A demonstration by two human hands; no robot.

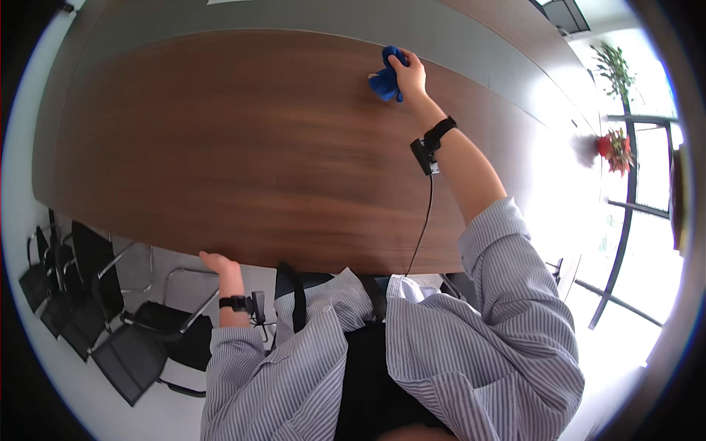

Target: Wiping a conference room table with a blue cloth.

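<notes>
My right hand (409,73) reaches far out over a brown wood-grain table (248,143) and grips a blue cloth (385,82). The cloth is bunched under my fingers, resting on the tabletop close to where the wood meets a dark grey strip (287,19). My left hand (220,263) is at the table's near edge, left of my body. Its fingers are partly hidden, and I see nothing held in it. Each wrist wears a black strap with a small device, and a cable (424,220) hangs from the right one (424,154).
Several black chairs with metal frames (129,358) stand at the lower left, near my left arm. To the right, a plant in a red pot (605,146) and a green plant (615,69) are by bright windows (651,171). A white item (226,1) shows at the top edge.
</notes>
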